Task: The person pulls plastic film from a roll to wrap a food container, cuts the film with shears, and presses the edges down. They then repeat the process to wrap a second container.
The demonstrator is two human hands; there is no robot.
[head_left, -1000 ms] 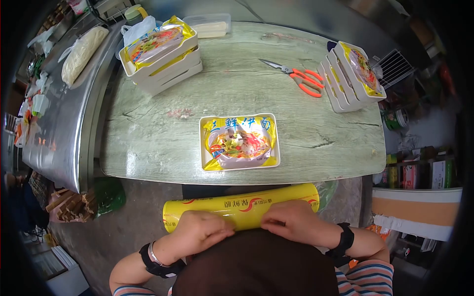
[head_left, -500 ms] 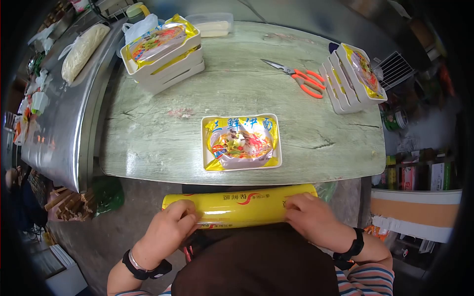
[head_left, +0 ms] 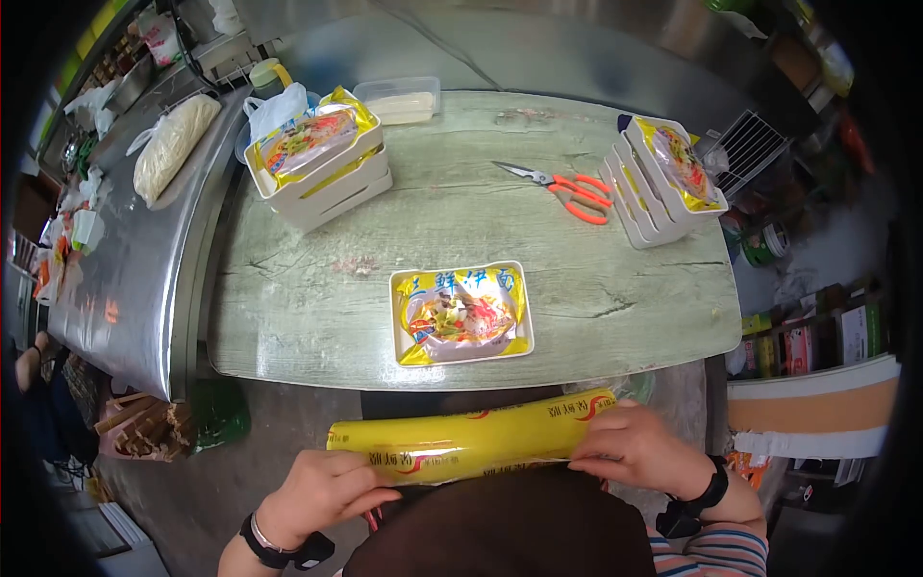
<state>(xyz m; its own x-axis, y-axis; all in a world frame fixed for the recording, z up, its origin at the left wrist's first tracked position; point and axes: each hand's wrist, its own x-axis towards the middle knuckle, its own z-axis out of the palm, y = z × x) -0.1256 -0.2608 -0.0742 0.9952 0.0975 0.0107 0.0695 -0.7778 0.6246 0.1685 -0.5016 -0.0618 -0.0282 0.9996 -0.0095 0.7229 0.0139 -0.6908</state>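
A yellow-wrapped roll of cling film (head_left: 481,438) lies crosswise at my lap, in front of the table edge. My left hand (head_left: 332,489) is closed at its lower left side, fingertips pressed together along the near edge. At the right end, my right hand (head_left: 639,447) pinches the near edge, thumb below and fingers on top. Beyond the roll, a white tray (head_left: 395,332) holding a noodle packet (head_left: 461,315) sits on the table. Neither hand touches the tray.
On the green wood-grain table (head_left: 288,327) stand stacked trays of noodle packets (head_left: 327,197) at left and another stack (head_left: 654,207) at right. Orange-handled scissors (head_left: 577,197) lie near the right stack. A steel counter (head_left: 115,308) adjoins the left side.
The view has tilted up a little, so the table sits lower. The roll has turned, with its printing shifted and its right end slightly higher. My hands remain at the roll.
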